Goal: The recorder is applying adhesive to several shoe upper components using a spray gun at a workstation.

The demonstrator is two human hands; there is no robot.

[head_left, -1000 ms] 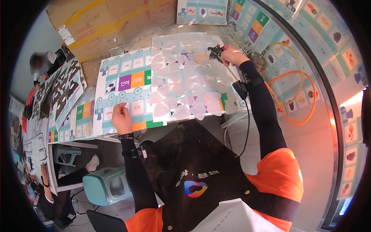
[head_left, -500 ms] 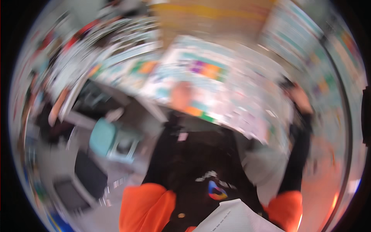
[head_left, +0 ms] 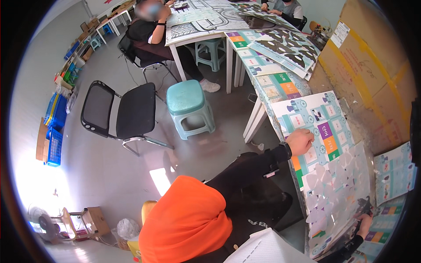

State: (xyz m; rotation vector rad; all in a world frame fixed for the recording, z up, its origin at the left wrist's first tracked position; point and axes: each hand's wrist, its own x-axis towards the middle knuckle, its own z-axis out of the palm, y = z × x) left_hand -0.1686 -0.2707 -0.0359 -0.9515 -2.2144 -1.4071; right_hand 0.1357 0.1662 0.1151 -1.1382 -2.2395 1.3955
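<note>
My left hand [head_left: 299,141], with a dark band at its wrist, rests curled on a printed card sheet [head_left: 340,124] with pale blue, purple, orange and green panels. Whether anything is in its fingers is hidden. Nearer to me, a translucent sheet with many cut-out shapes [head_left: 333,184] lies over the table's prints. At its right edge, my right hand [head_left: 364,225] is closed on a small dark object [head_left: 365,205], whose kind I cannot make out.
A large taped cardboard box [head_left: 372,79] stands along the table's far side. Black-patterned sheets [head_left: 287,48] are stacked farther up. To the left are a teal stool [head_left: 186,98] and a black chair [head_left: 136,111]. Two people sit at a white table [head_left: 197,33].
The view has swung to the left and is sharp now, where it was blurred before. My left hand stays over the printed sheet, my right at the translucent sheet's edge.
</note>
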